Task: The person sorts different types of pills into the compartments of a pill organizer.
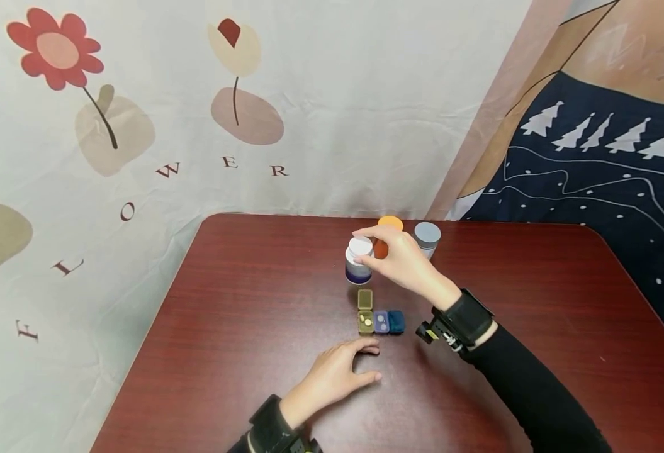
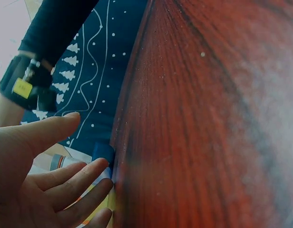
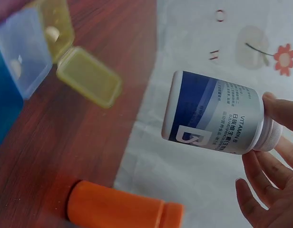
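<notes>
My right hand (image 1: 402,258) pinches a white, silver and navy vitamin B bottle (image 3: 218,111) around its white cap, thumb on one side and fingers on the other. In the head view the bottle stands upright just beyond a small pill box (image 1: 381,322). The box has olive, purple and dark blue compartments; the olive lid (image 1: 365,299) is flipped open, and pale pills lie in the olive compartment, with pale pills also showing in the purple one. My left hand (image 1: 334,374) is close in front of the box, thumb and fingers spread apart, holding nothing.
Behind my right hand stand an orange bottle (image 3: 118,206) with a yellow-orange cap and a grey-lidded container (image 1: 427,234). The reddish-brown table (image 1: 241,302) meets a flower-print cloth (image 1: 354,145) at the back and a navy tree-print cloth (image 1: 603,182) at the right.
</notes>
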The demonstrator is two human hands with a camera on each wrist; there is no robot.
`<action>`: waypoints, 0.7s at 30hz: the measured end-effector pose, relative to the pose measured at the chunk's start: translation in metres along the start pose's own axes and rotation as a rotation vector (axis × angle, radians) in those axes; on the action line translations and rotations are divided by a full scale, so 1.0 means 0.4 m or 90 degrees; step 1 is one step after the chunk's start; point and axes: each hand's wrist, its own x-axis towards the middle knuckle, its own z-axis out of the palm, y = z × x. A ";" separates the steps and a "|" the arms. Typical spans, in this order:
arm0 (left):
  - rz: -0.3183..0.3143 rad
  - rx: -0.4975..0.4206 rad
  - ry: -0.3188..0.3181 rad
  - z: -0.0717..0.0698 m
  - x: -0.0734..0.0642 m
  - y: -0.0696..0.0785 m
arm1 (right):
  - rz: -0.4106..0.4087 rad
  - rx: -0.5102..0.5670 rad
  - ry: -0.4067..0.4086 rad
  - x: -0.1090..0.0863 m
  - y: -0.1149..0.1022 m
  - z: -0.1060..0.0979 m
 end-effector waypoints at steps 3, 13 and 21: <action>-0.002 0.006 0.010 0.001 0.000 0.001 | 0.013 -0.005 -0.013 0.033 0.014 0.013; -0.006 0.015 0.023 -0.004 -0.004 0.004 | 0.018 -0.119 -0.027 0.111 0.049 0.107; 0.001 0.011 0.025 -0.002 -0.001 0.006 | 0.070 -0.107 0.001 0.139 0.064 0.161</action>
